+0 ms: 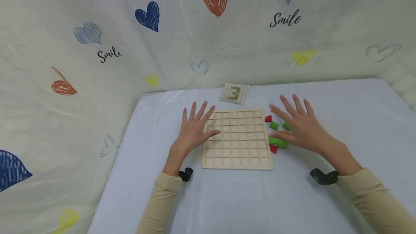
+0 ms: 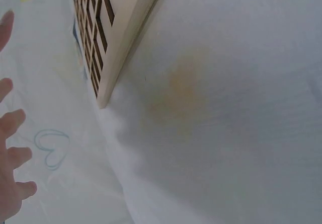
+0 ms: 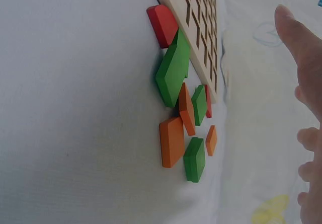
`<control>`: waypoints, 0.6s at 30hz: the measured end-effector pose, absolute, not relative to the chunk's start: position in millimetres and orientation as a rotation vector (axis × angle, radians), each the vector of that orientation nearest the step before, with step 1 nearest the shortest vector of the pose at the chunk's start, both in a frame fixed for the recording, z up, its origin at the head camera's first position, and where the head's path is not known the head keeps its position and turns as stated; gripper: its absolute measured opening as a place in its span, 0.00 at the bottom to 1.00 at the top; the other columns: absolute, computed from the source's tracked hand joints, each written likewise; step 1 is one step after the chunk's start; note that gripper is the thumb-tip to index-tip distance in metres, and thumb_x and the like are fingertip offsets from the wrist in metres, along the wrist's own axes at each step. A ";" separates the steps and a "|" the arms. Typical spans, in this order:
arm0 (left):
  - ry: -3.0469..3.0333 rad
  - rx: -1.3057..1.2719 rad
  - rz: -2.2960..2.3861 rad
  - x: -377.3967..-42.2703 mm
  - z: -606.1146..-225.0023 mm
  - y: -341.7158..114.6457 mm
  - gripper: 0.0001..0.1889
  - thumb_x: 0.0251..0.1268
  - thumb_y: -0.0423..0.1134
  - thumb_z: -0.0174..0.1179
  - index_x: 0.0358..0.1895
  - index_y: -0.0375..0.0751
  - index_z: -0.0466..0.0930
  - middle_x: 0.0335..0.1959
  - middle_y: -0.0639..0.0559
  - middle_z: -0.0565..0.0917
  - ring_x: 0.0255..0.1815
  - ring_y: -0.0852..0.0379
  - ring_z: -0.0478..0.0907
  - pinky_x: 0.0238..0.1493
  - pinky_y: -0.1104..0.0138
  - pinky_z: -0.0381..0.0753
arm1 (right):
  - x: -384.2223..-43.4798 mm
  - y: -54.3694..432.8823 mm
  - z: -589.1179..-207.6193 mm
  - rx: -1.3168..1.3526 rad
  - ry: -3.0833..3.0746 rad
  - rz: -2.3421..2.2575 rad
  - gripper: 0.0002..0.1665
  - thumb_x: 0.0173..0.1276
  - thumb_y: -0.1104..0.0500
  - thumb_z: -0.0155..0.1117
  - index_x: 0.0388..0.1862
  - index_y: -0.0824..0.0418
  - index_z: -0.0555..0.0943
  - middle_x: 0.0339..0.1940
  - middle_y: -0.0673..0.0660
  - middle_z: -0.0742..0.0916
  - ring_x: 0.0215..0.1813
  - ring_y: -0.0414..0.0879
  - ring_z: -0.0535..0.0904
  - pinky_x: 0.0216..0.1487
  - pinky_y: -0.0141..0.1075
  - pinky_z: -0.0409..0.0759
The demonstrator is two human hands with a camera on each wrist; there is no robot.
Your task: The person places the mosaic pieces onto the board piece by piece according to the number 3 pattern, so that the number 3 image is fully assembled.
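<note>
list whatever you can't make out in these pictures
Head view: the pattern card is too small to read reliably square by square.
Head view: the right hand covers parts of the orange pieces.
Left wrist view: the left edge cuts off the left hand; the top edge cuts off much of the wooden board.
Right wrist view: one green piece partly hides another.

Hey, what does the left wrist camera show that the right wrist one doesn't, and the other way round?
Only the left wrist view shows the left hand and a faint orange-yellow smudge on the cloth. Only the right wrist view shows the right hand and the red pieces, green pieces and orange pieces. Both show part of the wooden grid board, the white cloth and a heart outline on the backdrop.
</note>
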State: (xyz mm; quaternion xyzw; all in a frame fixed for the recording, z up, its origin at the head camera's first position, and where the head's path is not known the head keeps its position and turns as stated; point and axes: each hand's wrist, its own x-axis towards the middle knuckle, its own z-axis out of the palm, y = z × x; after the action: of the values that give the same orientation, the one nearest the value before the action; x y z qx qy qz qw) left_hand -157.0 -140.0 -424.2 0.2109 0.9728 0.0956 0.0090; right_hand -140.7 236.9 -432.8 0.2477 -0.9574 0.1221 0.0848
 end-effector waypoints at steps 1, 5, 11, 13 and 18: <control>3.037 0.655 0.300 -157.6 -424.2 -139.8 0.48 0.68 0.67 0.59 0.85 0.59 0.49 0.87 0.50 0.46 0.86 0.39 0.33 0.82 0.35 0.34 | -141.8 237.4 -432.0 0.739 -2.855 0.367 0.54 0.58 0.36 0.76 0.80 0.52 0.67 0.84 0.68 0.58 0.82 0.76 0.45 0.78 0.73 0.42; 3.020 0.645 0.295 -158.2 -425.4 -141.2 0.48 0.67 0.68 0.59 0.85 0.59 0.49 0.87 0.51 0.45 0.86 0.37 0.33 0.82 0.36 0.33 | -143.9 238.7 -431.1 0.749 -2.837 0.382 0.53 0.57 0.38 0.77 0.79 0.53 0.68 0.84 0.68 0.59 0.83 0.75 0.46 0.78 0.73 0.43; 2.893 0.599 0.352 -159.0 -427.1 -150.9 0.51 0.64 0.67 0.63 0.85 0.58 0.49 0.87 0.48 0.44 0.86 0.35 0.36 0.82 0.36 0.37 | -145.5 242.2 -433.3 0.793 -2.794 0.500 0.48 0.58 0.47 0.78 0.76 0.56 0.70 0.81 0.72 0.64 0.82 0.75 0.48 0.76 0.74 0.48; 2.825 0.577 0.380 -160.0 -429.2 -155.4 0.51 0.64 0.66 0.65 0.85 0.57 0.48 0.87 0.47 0.44 0.86 0.34 0.37 0.82 0.36 0.40 | -146.0 243.3 -433.7 0.796 -2.801 0.528 0.46 0.59 0.49 0.79 0.74 0.58 0.71 0.79 0.73 0.66 0.80 0.76 0.52 0.73 0.75 0.54; 2.651 0.501 0.508 -162.7 -436.3 -164.3 0.52 0.63 0.60 0.69 0.85 0.54 0.50 0.86 0.47 0.46 0.86 0.36 0.38 0.82 0.37 0.42 | -146.2 244.7 -432.1 0.750 -2.900 0.568 0.42 0.62 0.55 0.77 0.72 0.65 0.72 0.76 0.74 0.68 0.75 0.76 0.60 0.68 0.75 0.65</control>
State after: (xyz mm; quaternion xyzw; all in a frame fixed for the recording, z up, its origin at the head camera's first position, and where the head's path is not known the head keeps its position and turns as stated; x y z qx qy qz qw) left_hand -162.7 -164.3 -436.3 0.1788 0.9467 0.1814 0.1969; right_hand -146.2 244.7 -432.1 0.2456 -0.9502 0.1862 0.0463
